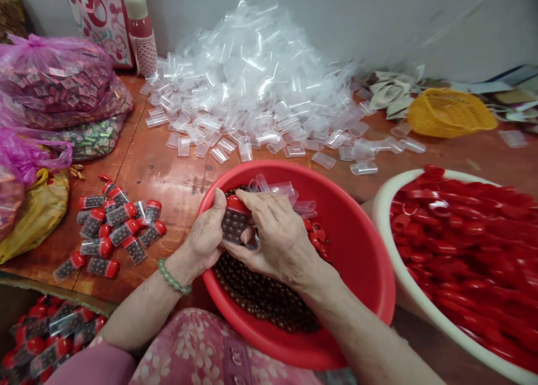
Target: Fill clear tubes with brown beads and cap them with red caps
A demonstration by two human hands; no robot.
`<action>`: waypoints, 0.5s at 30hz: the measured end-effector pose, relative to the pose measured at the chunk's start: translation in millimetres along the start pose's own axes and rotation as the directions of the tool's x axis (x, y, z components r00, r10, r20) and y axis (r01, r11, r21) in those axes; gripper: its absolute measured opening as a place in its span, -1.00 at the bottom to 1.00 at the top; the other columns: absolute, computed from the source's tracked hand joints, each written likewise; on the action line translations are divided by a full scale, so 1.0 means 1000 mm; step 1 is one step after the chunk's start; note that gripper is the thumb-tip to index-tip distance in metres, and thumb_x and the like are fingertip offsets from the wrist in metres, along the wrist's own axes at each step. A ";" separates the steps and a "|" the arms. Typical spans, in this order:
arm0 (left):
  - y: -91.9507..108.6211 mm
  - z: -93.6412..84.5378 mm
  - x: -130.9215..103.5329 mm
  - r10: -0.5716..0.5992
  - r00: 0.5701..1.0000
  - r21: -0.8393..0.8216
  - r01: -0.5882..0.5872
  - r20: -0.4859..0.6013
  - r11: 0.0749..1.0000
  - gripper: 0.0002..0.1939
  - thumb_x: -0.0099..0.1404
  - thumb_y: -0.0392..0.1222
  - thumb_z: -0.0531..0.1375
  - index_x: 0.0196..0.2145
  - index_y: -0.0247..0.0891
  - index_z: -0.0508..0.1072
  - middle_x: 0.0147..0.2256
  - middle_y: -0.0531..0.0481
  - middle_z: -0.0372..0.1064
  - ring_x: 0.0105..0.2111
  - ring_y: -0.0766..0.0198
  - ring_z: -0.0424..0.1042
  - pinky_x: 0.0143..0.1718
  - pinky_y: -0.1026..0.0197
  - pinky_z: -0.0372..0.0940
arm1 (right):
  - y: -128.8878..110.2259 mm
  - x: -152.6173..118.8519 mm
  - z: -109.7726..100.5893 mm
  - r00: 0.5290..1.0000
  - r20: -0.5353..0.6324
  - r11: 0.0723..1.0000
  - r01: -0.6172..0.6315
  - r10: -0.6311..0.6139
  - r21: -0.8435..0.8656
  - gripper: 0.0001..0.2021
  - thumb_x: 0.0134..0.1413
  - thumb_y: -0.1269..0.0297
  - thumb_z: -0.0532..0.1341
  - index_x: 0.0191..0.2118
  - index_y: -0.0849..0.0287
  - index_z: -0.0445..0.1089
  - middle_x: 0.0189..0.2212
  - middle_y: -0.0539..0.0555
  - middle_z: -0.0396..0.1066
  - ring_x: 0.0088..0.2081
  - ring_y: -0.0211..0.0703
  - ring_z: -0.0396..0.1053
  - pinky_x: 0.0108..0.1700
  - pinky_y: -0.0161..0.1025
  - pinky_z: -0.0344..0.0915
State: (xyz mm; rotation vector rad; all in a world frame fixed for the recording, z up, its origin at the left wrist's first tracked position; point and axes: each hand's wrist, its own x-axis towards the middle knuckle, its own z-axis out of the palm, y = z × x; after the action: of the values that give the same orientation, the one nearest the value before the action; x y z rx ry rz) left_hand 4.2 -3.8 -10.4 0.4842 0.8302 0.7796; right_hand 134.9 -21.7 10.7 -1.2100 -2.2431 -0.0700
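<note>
Both my hands close round one clear plastic tube (233,226) filled with dark brown balls, a red cap at its top end. My left hand (205,225) grips its left side, thumb up along the edge. With curled fingers my right hand (275,233) holds the tube's right side and the cap. Below them is a red basin (357,295), where many brown balls (260,295) lie. Inside it too are several clear empty tubes (283,191) and a few red caps (319,239), partly hidden by my right hand.
Capped, filled tubes (121,231) lie left; more fill a box (50,334) below. A heap of clear tubes (260,82) stands behind. A white tub (382,217) of red caps is right, a yellow basket (449,113) back right. Pink bags (54,77) and a bottle (140,32) stand left.
</note>
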 end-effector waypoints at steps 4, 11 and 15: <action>0.001 0.001 -0.002 0.008 0.999 0.010 -0.009 0.045 1.000 -0.33 0.22 0.38 0.04 -0.65 -0.32 0.29 -0.67 0.06 0.26 -0.63 0.44 0.27 -0.55 0.35 0.21 | 0.000 -0.004 0.004 0.996 -0.086 1.000 0.017 -0.016 0.006 -0.47 0.01 0.17 0.26 0.06 0.33 0.20 -0.20 0.32 0.45 -0.18 0.15 0.41 -0.13 0.07 0.37; 0.004 0.000 -0.001 -0.087 0.976 0.011 0.086 0.201 0.996 -0.34 0.26 0.37 -0.01 -0.45 -0.33 0.47 -0.63 0.00 0.33 -0.56 0.31 0.38 -0.50 0.29 0.29 | 0.000 -0.004 0.000 0.995 -0.090 0.999 0.046 -0.047 -0.020 -0.49 0.01 0.20 0.27 0.04 0.36 0.21 -0.23 0.33 0.45 -0.21 0.14 0.41 -0.15 0.05 0.38; 0.002 0.010 0.001 -0.002 0.998 0.100 -0.004 0.067 0.995 -0.48 0.31 0.20 0.06 -0.49 -0.33 0.44 -0.64 0.04 0.30 -0.63 0.38 0.28 -0.55 0.32 0.22 | 0.002 -0.011 0.002 0.998 -0.025 0.996 0.059 -0.061 -0.073 -0.48 0.06 0.23 0.22 0.10 0.40 0.17 -0.21 0.35 0.45 -0.20 0.15 0.41 -0.15 0.06 0.38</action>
State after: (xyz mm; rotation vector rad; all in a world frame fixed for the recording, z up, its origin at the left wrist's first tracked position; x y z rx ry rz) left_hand 12.1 -2.5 -3.9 0.5972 0.8099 0.7211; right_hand 140.4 -28.6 3.2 -1.1726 -2.2707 -0.1915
